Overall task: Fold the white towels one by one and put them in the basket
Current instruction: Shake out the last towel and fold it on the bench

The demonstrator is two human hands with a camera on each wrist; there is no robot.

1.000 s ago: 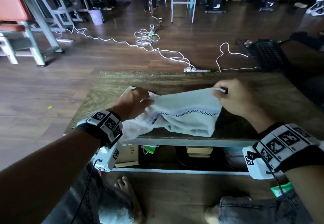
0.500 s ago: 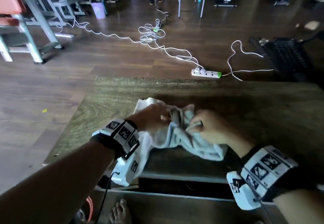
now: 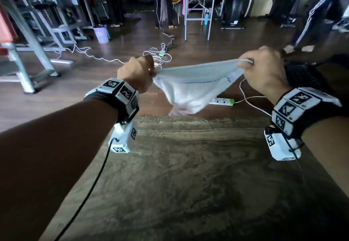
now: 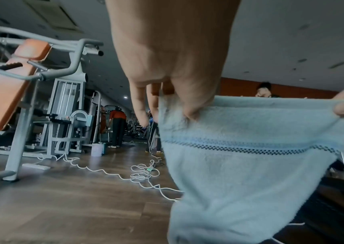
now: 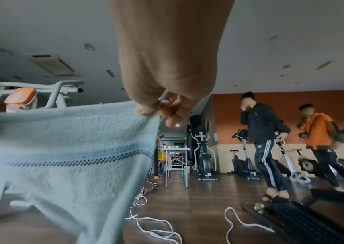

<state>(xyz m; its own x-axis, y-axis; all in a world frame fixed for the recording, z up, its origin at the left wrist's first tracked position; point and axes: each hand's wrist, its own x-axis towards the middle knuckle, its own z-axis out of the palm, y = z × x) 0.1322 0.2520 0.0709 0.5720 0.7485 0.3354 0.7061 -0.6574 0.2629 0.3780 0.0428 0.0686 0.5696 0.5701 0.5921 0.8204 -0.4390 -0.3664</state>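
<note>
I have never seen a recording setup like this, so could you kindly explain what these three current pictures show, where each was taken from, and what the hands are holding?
There is no machine here: a person works with bare hands, wearing bands with black-and-white square markers and a small camera on each wrist. The wide picture comes from a camera on the head, looking down over the dark wooden table. The other two look along each hand from the wrist.

The left hand and the right hand each pinch a top corner of one white terry towel with a dark checked stripe, holding it stretched in the air beyond the table's far edge. In the wrist views the fingers grip its hem. A white power strip and cables lie on the floor. No basket is identifiable in these pictures.
</note>
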